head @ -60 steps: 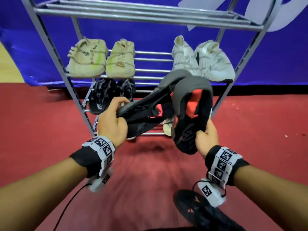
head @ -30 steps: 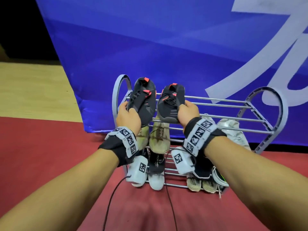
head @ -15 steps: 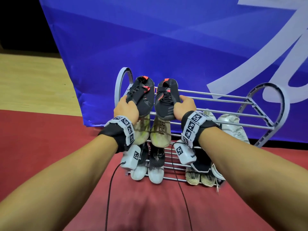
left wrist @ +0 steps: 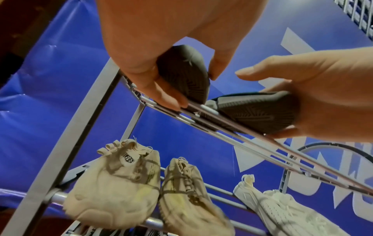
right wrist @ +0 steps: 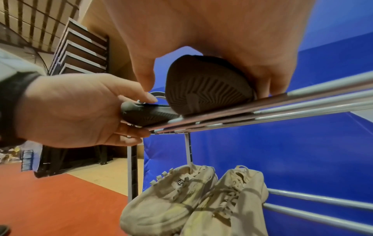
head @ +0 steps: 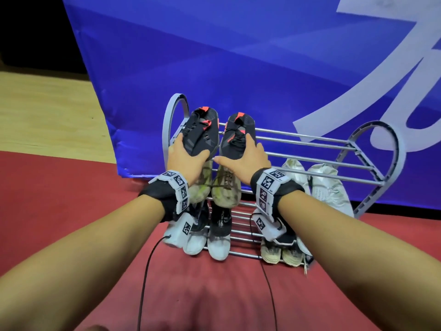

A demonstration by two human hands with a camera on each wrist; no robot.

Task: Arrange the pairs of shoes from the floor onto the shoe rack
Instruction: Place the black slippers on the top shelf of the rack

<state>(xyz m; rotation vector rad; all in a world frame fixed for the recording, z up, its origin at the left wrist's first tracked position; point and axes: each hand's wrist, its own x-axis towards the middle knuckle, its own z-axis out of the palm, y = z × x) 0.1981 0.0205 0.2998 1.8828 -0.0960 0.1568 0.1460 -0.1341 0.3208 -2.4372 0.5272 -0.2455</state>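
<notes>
Your left hand (head: 185, 158) cupped the toe of the left black shoe (head: 201, 133), thumb on one side and fingers curled along the other; the left wrist view showed its grey sole (left wrist: 184, 75) resting on the top bars. Your right hand (head: 243, 158) wrapped the toe of the right black shoe (head: 236, 137) the same way, thumb stretched toward nine o'clock, nearly touching your left hand. Both shoes sat side by side, toes toward you, orange-trimmed collars pointing to twelve o'clock, at the left end of the shoe rack (head: 310, 149), on its top shelf.

Directly below, at six o'clock from your hands, a beige pair (head: 224, 187) lay on the second shelf, laces loose. At three o'clock from that pair, on the same shelf, stood a white pair (head: 327, 185). Lower down, a black-and-white pair (head: 218, 232) sat under the beige one, and a tan pair (head: 284, 253) showed at five o'clock, partly hidden by your right wrist camera.

Behind the rack, at twelve o'clock, hung a blue banner (head: 238, 56) with pale lettering. Red floor (head: 59, 199) spread beneath your forearms.
</notes>
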